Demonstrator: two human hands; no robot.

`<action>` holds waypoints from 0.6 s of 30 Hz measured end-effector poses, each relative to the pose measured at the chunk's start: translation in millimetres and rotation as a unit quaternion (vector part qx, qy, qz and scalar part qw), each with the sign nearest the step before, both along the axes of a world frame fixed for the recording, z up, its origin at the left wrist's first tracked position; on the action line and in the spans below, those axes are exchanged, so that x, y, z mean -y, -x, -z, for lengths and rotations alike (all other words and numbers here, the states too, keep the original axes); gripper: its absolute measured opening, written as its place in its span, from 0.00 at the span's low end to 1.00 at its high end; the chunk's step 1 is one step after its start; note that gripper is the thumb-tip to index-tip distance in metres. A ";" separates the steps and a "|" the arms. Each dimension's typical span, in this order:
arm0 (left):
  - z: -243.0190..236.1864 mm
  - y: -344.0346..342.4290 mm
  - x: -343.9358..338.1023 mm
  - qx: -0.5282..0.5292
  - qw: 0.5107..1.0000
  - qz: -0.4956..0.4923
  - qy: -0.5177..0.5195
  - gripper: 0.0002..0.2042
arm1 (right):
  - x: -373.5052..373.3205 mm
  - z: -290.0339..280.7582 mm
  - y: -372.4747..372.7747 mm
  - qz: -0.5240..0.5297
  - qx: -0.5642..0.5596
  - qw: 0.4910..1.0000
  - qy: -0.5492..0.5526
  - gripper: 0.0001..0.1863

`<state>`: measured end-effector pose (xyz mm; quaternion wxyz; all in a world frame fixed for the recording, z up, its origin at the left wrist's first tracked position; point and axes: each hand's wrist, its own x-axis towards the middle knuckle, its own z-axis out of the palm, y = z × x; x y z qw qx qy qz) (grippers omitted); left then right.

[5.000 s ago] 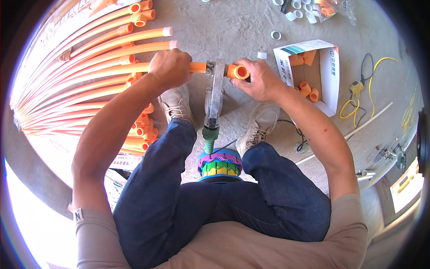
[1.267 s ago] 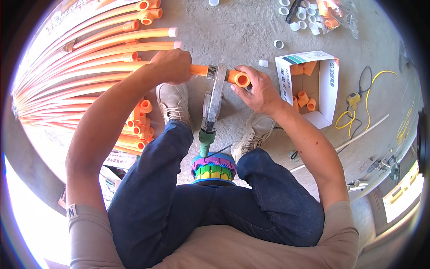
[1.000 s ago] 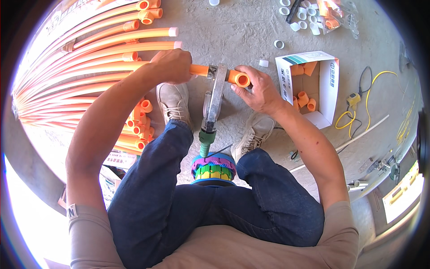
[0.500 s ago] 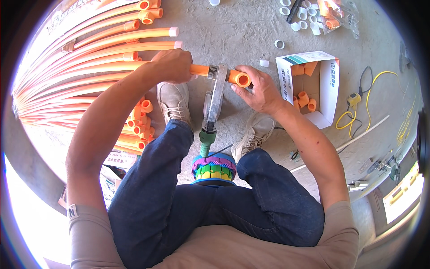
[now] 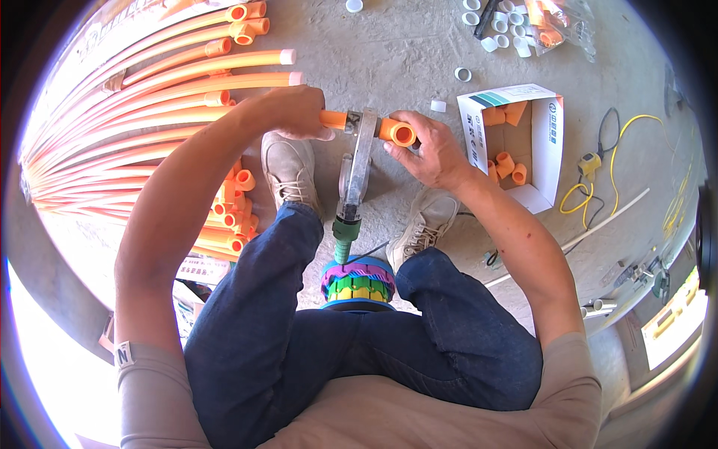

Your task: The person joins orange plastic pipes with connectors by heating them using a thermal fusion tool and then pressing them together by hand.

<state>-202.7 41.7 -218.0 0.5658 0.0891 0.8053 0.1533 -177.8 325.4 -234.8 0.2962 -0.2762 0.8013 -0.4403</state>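
Note:
An orange plastic pipe [image 5: 333, 120] is closed in my left hand [image 5: 296, 114], its end against the left side of a pipe fusion welder's upright metal plate [image 5: 363, 153]. My right hand [image 5: 434, 152] grips an orange pipe fitting [image 5: 402, 134] on the plate's right side, thumb below it and fingers behind. The fitting's round mouth faces up. A green ribbed handle [image 5: 345, 238] sits at the lower end of the welder. How deep pipe and fitting sit on the heating pieces is hidden.
Orange pipes [image 5: 194, 84] fan out on the left, with loose fittings [image 5: 235, 217] by my left shoe. To the right stands an open box [image 5: 552, 150] holding fittings. White caps [image 5: 499, 26], a yellow cable [image 5: 615, 165] and a multicoloured round stand [image 5: 357, 280] are around me.
My left hand has edged slightly right, closer to the plate. The right hand keeps its grip on the fitting, and the view has shifted a little.

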 end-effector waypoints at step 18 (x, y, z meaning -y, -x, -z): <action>3.4 -6.6 0.6 -0.040 0.999 0.001 0.011 0.24 | 1.0 3.2 -3.0 0.012 0.004 1.000 0.003 0.24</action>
